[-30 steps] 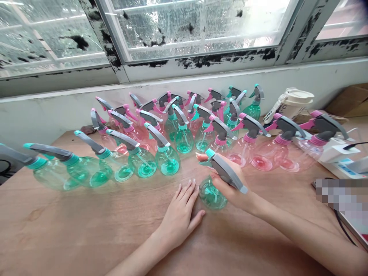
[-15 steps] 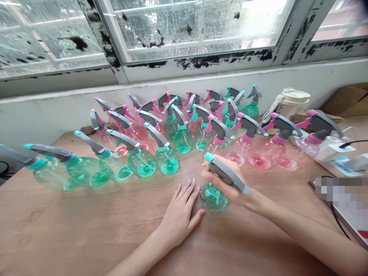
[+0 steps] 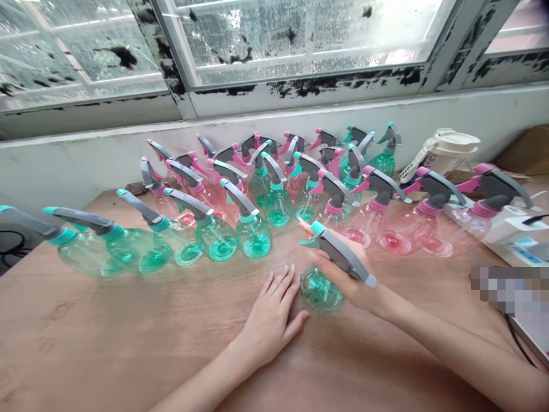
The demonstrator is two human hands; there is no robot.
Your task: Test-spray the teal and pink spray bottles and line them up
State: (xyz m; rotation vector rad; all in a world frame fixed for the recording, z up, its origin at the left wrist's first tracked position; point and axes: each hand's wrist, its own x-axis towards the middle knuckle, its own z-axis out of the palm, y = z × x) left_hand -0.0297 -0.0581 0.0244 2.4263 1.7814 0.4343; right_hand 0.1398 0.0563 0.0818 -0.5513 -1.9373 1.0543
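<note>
My left hand (image 3: 270,317) lies flat on the wooden table (image 3: 128,343), fingers stretched out and apart, holding nothing. Just right of its fingertips stands a green see-through spray bottle (image 3: 321,294) with a grey and teal trigger head. My right hand (image 3: 354,280) is wrapped round this bottle's neck, below the head. Its index finger reaches out past the teal trigger, which shows clear of the fingers. Part of the neck is hidden by the hand. The bottle looks upright on the table.
Green spray bottles (image 3: 255,243) stand in a row at left, with pink spray bottles (image 3: 394,234) at right and several more behind. A lidded cup (image 3: 450,151), a white power strip (image 3: 510,226) and a blurred-out flat object (image 3: 510,292) lie to the right. A window (image 3: 300,46) rises behind.
The right hand's fingers have shifted on the spray bottle, so the index finger is stretched out and the trigger shows. The view has moved slightly. My left hand stays flat.
</note>
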